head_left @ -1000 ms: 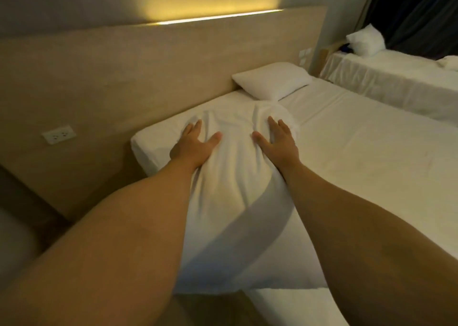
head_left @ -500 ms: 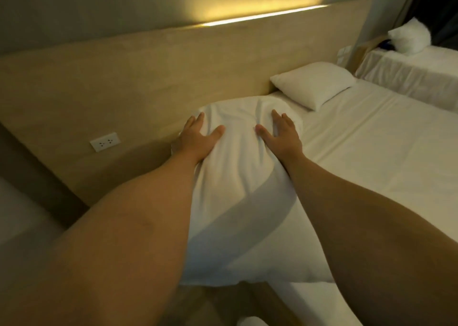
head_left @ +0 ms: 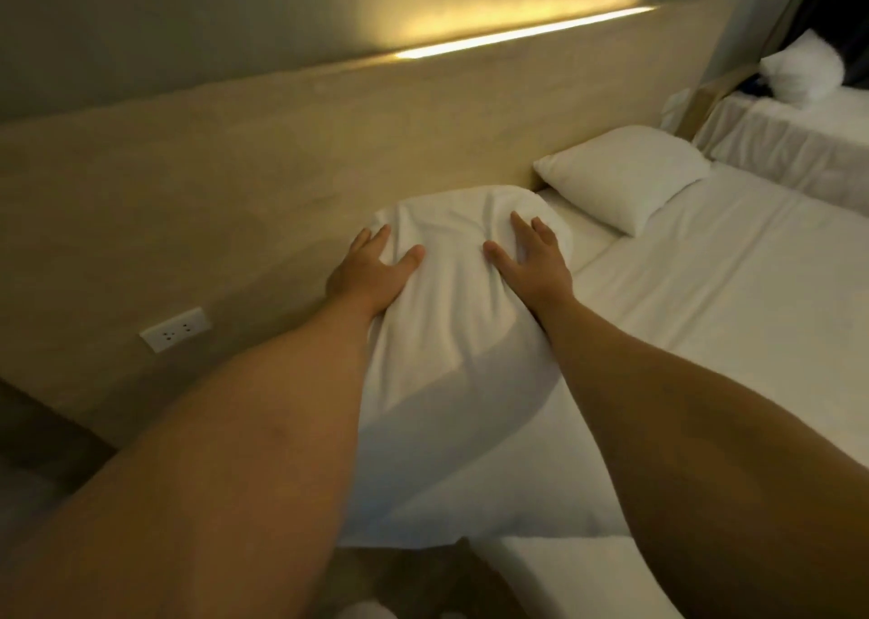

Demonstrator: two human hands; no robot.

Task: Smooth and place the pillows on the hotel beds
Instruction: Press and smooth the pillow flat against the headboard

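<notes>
A long white pillow (head_left: 451, 346) lies lengthwise between my arms, its far end against the wooden headboard (head_left: 282, 157) and its near end overhanging the bed's (head_left: 733, 336) left corner. My left hand (head_left: 371, 275) lies flat on the pillow's left flank, fingers spread, thumb pressed into the cloth. My right hand (head_left: 531, 261) lies flat on its right flank in the same way. Wrinkles run between the two hands. A second white pillow (head_left: 620, 176) lies flat at the head of the same bed, to the right.
A white wall socket (head_left: 175, 330) sits in the headboard at the left. A lit strip (head_left: 522, 35) glows along the headboard's top. A second bed (head_left: 790, 148) with a crumpled white pillow (head_left: 799, 70) stands at the far right. Dark floor shows at the lower left.
The pillow has slid up toward the headboard under both hands, and its far end now bunches against the wood. The view has swung left.
</notes>
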